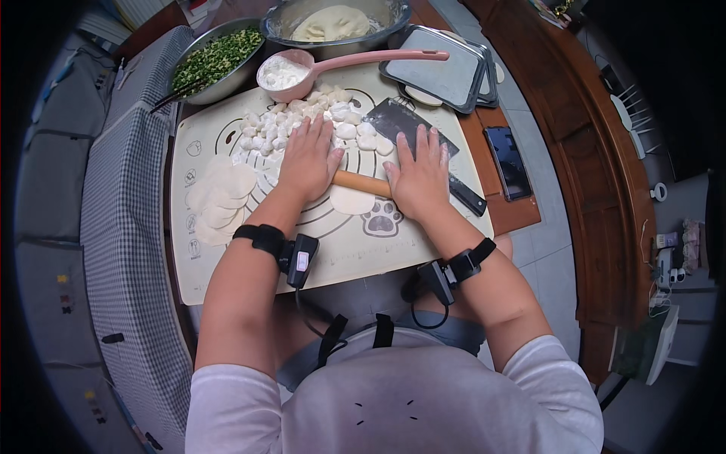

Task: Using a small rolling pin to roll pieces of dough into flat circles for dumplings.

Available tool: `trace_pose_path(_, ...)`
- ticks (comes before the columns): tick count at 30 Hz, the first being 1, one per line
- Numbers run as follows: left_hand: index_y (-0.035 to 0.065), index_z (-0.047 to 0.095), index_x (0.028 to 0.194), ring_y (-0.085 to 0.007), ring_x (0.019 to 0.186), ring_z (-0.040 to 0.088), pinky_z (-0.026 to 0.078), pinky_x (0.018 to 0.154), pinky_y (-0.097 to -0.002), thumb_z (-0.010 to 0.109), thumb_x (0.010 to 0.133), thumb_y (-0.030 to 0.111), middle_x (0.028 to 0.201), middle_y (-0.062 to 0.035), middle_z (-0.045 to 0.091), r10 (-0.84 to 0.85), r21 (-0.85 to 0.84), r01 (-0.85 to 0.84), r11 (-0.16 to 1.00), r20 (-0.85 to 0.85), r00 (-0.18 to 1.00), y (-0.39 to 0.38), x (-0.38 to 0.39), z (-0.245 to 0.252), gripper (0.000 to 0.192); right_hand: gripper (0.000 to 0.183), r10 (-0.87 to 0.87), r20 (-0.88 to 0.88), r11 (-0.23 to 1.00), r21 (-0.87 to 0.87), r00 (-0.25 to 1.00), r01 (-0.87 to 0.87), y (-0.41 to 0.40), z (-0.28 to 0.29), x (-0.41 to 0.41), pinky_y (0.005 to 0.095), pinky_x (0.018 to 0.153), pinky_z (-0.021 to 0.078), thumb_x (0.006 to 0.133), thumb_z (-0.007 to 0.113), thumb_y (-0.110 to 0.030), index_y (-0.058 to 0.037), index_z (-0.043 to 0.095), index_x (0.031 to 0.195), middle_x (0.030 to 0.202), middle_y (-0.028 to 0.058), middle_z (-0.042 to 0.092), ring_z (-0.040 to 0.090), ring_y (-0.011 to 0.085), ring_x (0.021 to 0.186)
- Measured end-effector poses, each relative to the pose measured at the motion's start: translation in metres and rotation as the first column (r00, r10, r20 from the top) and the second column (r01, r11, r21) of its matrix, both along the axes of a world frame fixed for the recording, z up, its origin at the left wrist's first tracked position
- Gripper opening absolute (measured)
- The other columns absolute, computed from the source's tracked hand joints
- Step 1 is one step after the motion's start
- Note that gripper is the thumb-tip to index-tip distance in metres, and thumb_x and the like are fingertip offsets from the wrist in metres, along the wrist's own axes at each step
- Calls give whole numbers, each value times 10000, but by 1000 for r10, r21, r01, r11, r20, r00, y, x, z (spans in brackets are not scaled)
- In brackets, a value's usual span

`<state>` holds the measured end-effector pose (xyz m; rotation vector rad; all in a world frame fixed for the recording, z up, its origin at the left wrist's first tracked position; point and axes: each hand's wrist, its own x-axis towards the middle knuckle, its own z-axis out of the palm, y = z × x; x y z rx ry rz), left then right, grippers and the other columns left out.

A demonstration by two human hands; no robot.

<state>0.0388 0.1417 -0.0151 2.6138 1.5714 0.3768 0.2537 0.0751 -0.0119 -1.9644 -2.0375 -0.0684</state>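
A wooden rolling pin (361, 183) lies across a thin round dough wrapper (353, 201) on the printed baking mat (340, 267). My left hand (309, 162) is flat over the pin's left end, fingers stretched forward. Over its right end rests my right hand (418, 176), palm down with fingers spread; both hands hide the pin's ends. Beyond my left fingers sit many floured dough pieces (266, 133), and some flattened ones (366, 136) lie between the hands. Rolled wrappers (221, 198) overlap at the left. A cleaver (411, 122) lies partly beneath my right hand, its black handle (468, 194) pointing towards me.
At the back stand a bowl of chopped green filling (218, 62) with chopsticks (178, 93), a pink ladle of flour (286, 71), and a metal basin (334, 42) holding dough (332, 24). Stacked metal trays (437, 68) and a phone (507, 163) are on the right. Checked cloth (133, 227) hangs left.
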Motion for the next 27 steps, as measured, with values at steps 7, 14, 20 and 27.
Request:
trace_pose_path(7, 26, 373, 1445, -395, 1426, 265, 203, 1172, -503, 588, 905, 288, 1535, -169, 326, -169, -102, 178, 979, 94, 981, -88, -54, 14, 638, 539, 235, -107, 943, -217, 966, -254, -91, 15, -20, 560, 1094, 270, 924, 563, -279, -20, 461, 1386, 1471, 235, 349, 317, 374, 1380)
trace_pose_path(14, 26, 393, 1419, -411, 1354, 362, 297, 1129, -473, 642, 858, 180, 1467, -218, 386, -178, 48, 171, 984, 309, 934, -88, -47, 25, 633, 437, 91, -448, 889, -367, 890, -275, -74, 38, -1, 440, 951, 441, 895, 593, -134, -17, 514, 1309, 1287, 210, 530, 528, 360, 1153)
trace_pose_path(20, -2, 511, 1296, -360, 1060, 553, 432, 964, -420, 686, 830, 144, 1125, -205, 574, 11, -187, 65, 980, 378, 926, -59, 14, 13, 519, 448, -207, -962, 952, -241, 180, -190, -45, 3, 22, 268, 874, 492, 935, 604, -82, 11, 457, 1348, 1162, 111, 624, 627, 166, 1004)
trace_pose_path(27, 19, 638, 883, -292, 846, 580, 475, 766, -361, 743, 805, 171, 936, -158, 589, 189, -430, -27, 903, 339, 922, -55, 16, 15, 201, 435, -80, -995, 986, -69, -66, -153, -51, -17, 27, 214, 673, 505, 955, 608, -110, 39, 447, 1331, 927, 33, 583, 574, 81, 743)
